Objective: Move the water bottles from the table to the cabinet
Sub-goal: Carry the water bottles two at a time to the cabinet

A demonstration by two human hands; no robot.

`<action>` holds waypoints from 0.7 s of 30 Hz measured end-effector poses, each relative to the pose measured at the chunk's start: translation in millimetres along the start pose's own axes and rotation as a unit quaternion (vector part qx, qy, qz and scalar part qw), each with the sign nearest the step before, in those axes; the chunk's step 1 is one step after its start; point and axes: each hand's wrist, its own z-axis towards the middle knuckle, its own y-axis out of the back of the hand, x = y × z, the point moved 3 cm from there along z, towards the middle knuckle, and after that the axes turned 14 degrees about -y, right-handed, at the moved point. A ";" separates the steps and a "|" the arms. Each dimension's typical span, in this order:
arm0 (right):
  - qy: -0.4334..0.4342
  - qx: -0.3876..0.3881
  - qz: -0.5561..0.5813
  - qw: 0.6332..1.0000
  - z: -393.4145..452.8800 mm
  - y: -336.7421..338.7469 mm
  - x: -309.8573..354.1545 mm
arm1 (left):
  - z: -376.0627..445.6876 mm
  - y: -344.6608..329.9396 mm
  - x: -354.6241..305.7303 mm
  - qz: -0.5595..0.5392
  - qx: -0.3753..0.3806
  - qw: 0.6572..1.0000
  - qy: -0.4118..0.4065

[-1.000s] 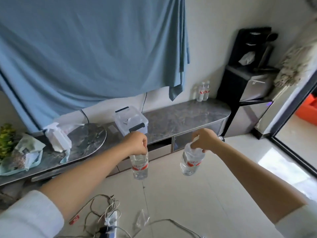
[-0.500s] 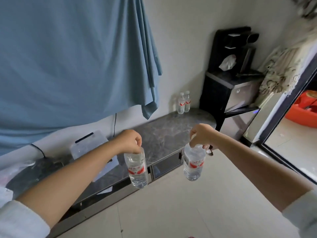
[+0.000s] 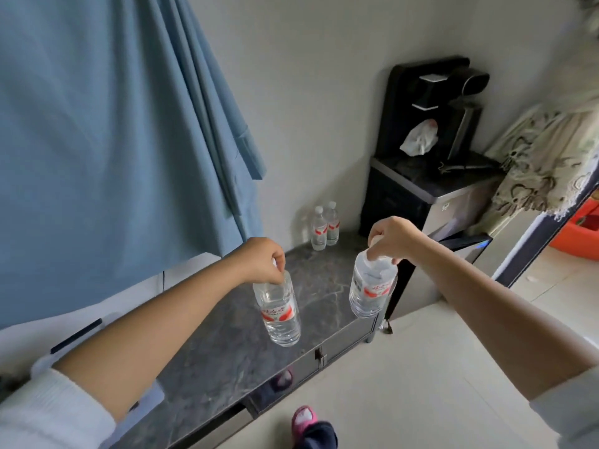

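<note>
My left hand (image 3: pixel 264 262) grips the cap end of a clear water bottle (image 3: pixel 280 314) with a red-and-white label; it hangs upright above the dark marble top of the low cabinet (image 3: pixel 227 345). My right hand (image 3: pixel 393 238) holds a second water bottle (image 3: pixel 371 291) by its neck, tilted, above the cabinet's right end. Two more small water bottles (image 3: pixel 325 226) stand side by side on the cabinet's far end against the wall.
A blue curtain (image 3: pixel 107 131) hangs on the left. A black water dispenser (image 3: pixel 431 163) with a white crumpled bag stands right of the cabinet. A clear plastic box (image 3: pixel 97 322) lies under my left forearm. My slippered foot (image 3: pixel 304 419) is on the tile floor.
I have stepped closer to the cabinet and turned right. Both hands with their bottles have moved forward, now over the cabinet top, nearer the two standing bottles.
</note>
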 end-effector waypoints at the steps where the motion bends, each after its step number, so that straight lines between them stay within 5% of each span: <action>1: -0.003 0.001 -0.003 1.000 17.4 4.5 1.7 | 19.3 2.3 2.1 0.009 0.014 1.000 -0.015; 10: -0.037 0.028 -0.040 0.998 153.2 36.1 18.5 | 174.8 30.3 28.2 0.016 0.063 0.994 -0.084; 21: -0.012 0.086 -0.075 0.993 311.5 45.7 18.7 | 337.6 -0.2 51.9 -0.043 0.070 0.996 -0.039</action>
